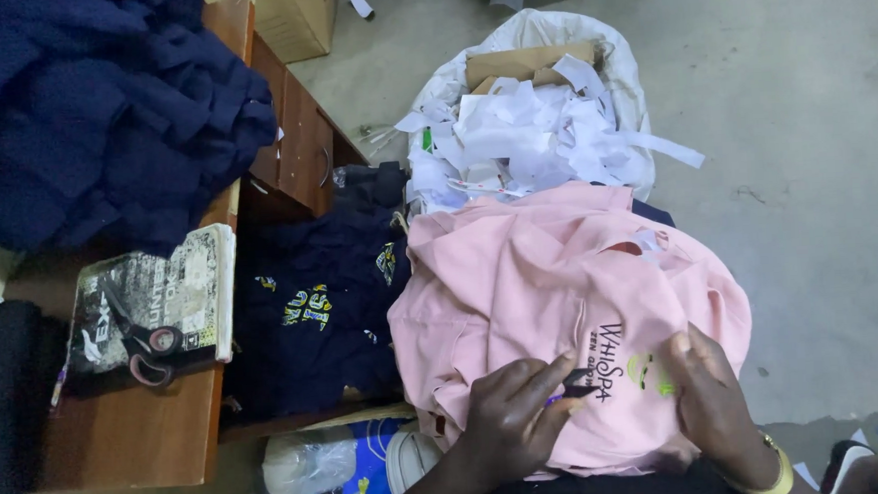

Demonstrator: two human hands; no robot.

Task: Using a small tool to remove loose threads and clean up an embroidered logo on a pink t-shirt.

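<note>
A pink garment (pixel 542 292) with dark lettering and a small green print lies bundled in front of me. My left hand (pixel 513 419) rests on its lower part, fingers pinching a small dark tool or piece of thread beside the lettering. My right hand (pixel 713 403), with a gold bracelet at the wrist, presses flat on the pink cloth just right of the green print.
Navy garments (pixel 312 304) with yellow prints are piled left of the pink one. A white sack (pixel 542 111) of paper scraps and cardboard stands behind. A wooden desk (pixel 148 433) at left holds scissors (pixel 154 352) on a printed booklet (pixel 175 281) and a heap of navy cloth (pixel 91 105).
</note>
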